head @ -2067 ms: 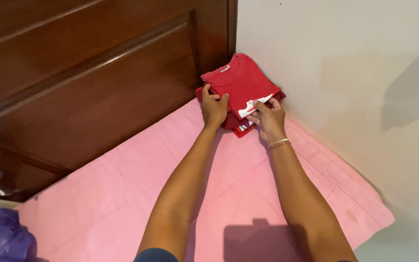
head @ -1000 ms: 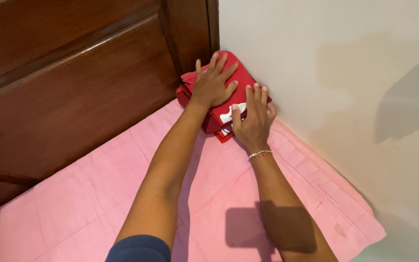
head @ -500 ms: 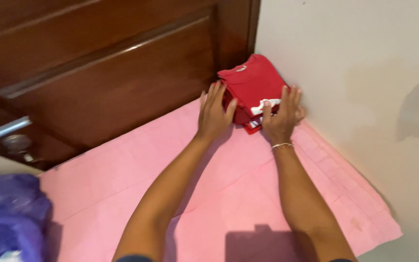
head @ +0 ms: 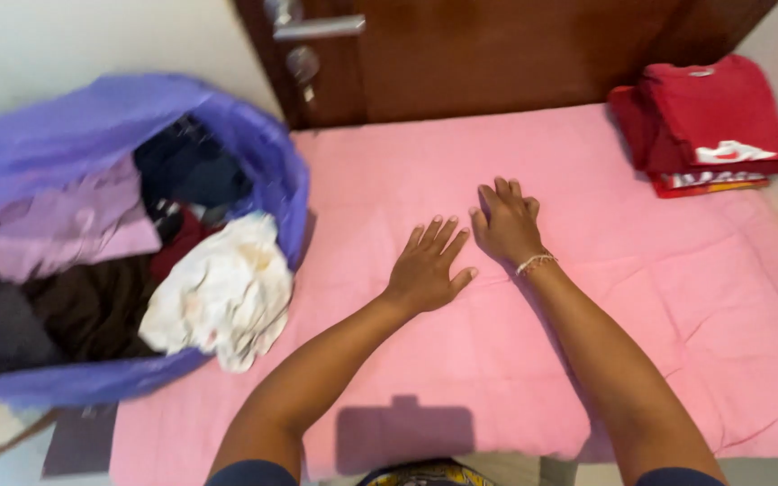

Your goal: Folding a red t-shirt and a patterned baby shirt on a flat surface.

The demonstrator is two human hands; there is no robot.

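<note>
Through the head camera I saw both hands resting flat on the pink sheet (head: 641,297), palms down, fingers spread and holding nothing. The left hand (head: 427,268) lay near the middle of the sheet, its fingers pointing up and a little to the right, toward the door (head: 497,54). The right hand (head: 506,225), with a thin bracelet (head: 535,263) at the wrist, sat just beside it, slightly farther forward, its fingers pointing up and slightly left, so the two hands angled toward each other with the thumbs close together. The stack of folded red clothes (head: 704,121) lay at the far right corner of the sheet, against the door's foot and the wall, well apart from both hands; its long axis ran roughly left to right, and its white marking faced the near right side. To the left, touching the sheet's edge, a purple bag (head: 119,108) stood open and filled with mixed clothes, a white garment (head: 227,288) spilling over its rim. Compared with half a second before, both hands had left the red stack, which they had been pressing from either side, and had come back to the bare middle of the sheet, and the view had swung left so the bag came into sight.
</note>
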